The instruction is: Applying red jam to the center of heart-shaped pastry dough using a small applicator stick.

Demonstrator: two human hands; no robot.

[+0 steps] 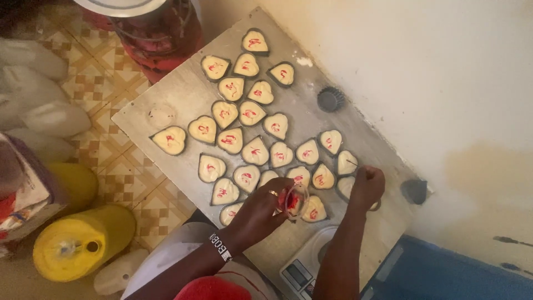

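Several heart-shaped moulds filled with pale batter and marked with red swirls lie on a grey board. My left hand, with a ring and a wristband, holds a small clear cup of red colouring just above the near moulds. My right hand is closed on a thin stick over the heart mould at the board's right edge. Another filled heart sits between my hands.
A dark round fluted cup stands empty on the board. A small kitchen scale lies near me. Yellow jugs and a red bucket stand on the tiled floor at left. A cream wall is right.
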